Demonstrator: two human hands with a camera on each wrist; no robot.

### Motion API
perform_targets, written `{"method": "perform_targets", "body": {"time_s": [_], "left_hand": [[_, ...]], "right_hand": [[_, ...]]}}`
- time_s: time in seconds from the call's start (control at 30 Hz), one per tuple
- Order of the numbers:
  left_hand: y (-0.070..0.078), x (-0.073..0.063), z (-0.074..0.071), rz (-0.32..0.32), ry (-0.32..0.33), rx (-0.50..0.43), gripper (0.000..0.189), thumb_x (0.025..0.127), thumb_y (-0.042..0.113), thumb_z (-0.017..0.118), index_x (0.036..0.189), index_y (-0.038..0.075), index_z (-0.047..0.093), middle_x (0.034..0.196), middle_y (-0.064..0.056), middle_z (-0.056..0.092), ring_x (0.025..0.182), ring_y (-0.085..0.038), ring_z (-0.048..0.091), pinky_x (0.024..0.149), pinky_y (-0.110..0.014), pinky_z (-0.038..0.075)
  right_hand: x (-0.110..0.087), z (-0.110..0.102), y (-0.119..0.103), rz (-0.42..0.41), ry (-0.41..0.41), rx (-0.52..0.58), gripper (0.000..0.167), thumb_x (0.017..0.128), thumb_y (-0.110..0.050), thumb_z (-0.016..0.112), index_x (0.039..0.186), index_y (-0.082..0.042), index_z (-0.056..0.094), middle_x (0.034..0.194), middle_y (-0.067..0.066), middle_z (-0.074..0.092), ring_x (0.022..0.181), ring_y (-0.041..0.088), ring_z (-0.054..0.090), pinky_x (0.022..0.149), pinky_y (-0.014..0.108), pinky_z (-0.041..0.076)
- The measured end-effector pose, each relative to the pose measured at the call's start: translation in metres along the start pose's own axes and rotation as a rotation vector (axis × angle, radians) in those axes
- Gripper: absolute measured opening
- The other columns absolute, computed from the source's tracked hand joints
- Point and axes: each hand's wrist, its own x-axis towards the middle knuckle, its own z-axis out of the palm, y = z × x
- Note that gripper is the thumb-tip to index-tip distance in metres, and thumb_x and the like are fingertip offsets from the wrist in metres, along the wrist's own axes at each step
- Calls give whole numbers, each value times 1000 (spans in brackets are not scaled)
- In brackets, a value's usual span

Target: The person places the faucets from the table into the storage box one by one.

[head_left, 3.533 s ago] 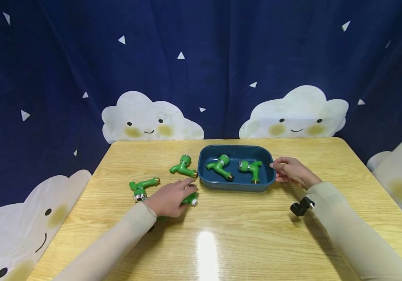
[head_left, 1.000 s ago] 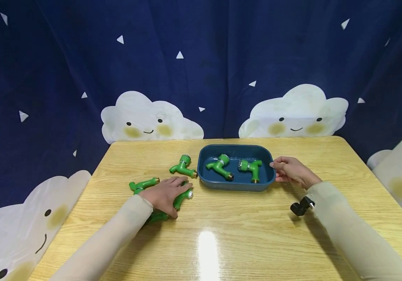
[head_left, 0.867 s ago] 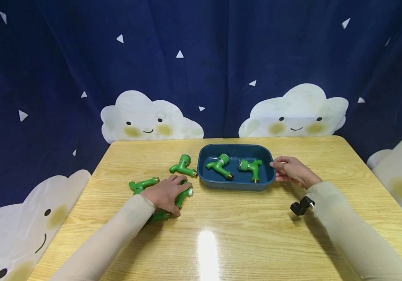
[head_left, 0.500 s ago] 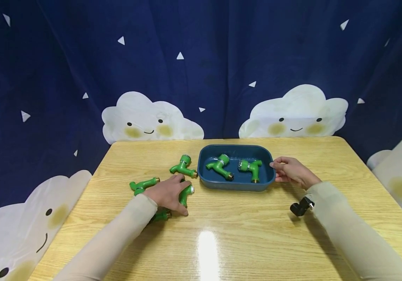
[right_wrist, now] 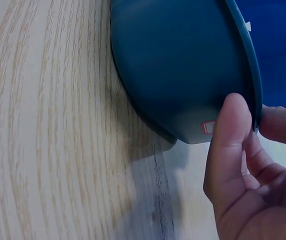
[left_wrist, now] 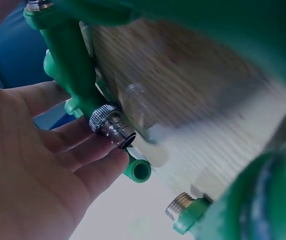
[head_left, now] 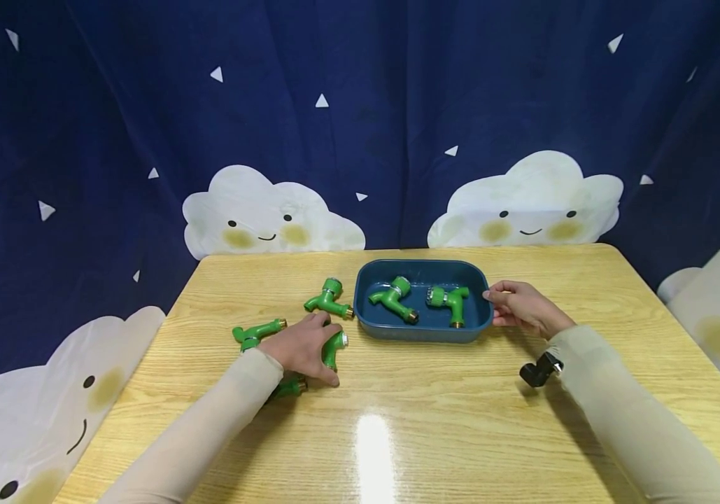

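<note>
My left hand (head_left: 301, 348) is over a green faucet (head_left: 335, 342) on the table, thumb on the near side and fingers on the far side. The left wrist view shows its fingers curled against the faucet's (left_wrist: 73, 65) body and silver-ringed end. At the short right side of a dark blue tub (head_left: 422, 334), my right hand (head_left: 526, 308) pinches the rim between thumb and fingers, also seen around the tub wall (right_wrist: 178, 60) in the right wrist view. Inside the tub lie two green faucets, one on the left (head_left: 391, 299) and one on the right (head_left: 450, 301).
Another green faucet (head_left: 328, 301) lies just left of the tub. Two more, a far one (head_left: 262, 329) and a near one (head_left: 290, 386), lie beside my left wrist, partly covered by it. A dark blue curtain (head_left: 360, 126) with white clouds stands behind the wooden table (head_left: 460, 420).
My left hand shifted left and nearer with the faucet under it, then slightly right again, and has been nearly still for half a second. The right hand and tub stayed put.
</note>
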Motion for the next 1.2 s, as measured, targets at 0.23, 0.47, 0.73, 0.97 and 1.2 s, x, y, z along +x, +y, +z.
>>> {"method": "perform_targets", "body": {"time_s": [0.23, 0.47, 0.73, 0.97, 1.2], "left_hand": [[2, 2, 0, -52, -15, 21, 96, 65, 64, 83, 140, 12, 51, 124, -11, 48, 110, -25, 46, 85, -38, 50], [0, 2, 3, -49, 10, 13, 94, 66, 63, 82, 138, 10, 52, 123, -12, 49, 110, -27, 47, 89, -39, 50], [-2, -1, 3, -32, 60, 1, 95, 66, 63, 82, 138, 8, 53, 119, -13, 49, 104, -26, 47, 83, -37, 48], [0, -6, -2, -52, 84, -28, 98, 68, 61, 82, 143, 6, 49, 131, -16, 49, 118, -31, 48, 94, -42, 50], [0, -14, -5, -52, 118, -44, 98, 70, 58, 82, 145, 6, 47, 143, -16, 46, 131, -36, 45, 103, -50, 47]], "right_hand": [[-1, 1, 0, 2, 2, -4, 31, 104, -25, 50, 120, 2, 46, 77, -5, 58, 66, 4, 59, 66, 21, 58], [-1, 1, -1, 7, 9, -13, 29, 104, -25, 51, 117, 1, 48, 77, -5, 57, 66, 5, 59, 66, 21, 58], [-1, 1, -1, 3, 4, -14, 26, 104, -25, 50, 115, -1, 48, 77, -5, 57, 67, 5, 59, 66, 21, 58], [0, 0, 0, -2, 6, -15, 25, 104, -24, 50, 113, -1, 49, 77, -6, 57, 67, 5, 59, 66, 21, 58], [1, -1, 1, -1, 4, -12, 26, 104, -25, 51, 114, -1, 49, 76, -6, 58, 67, 4, 59, 66, 21, 58]]}}
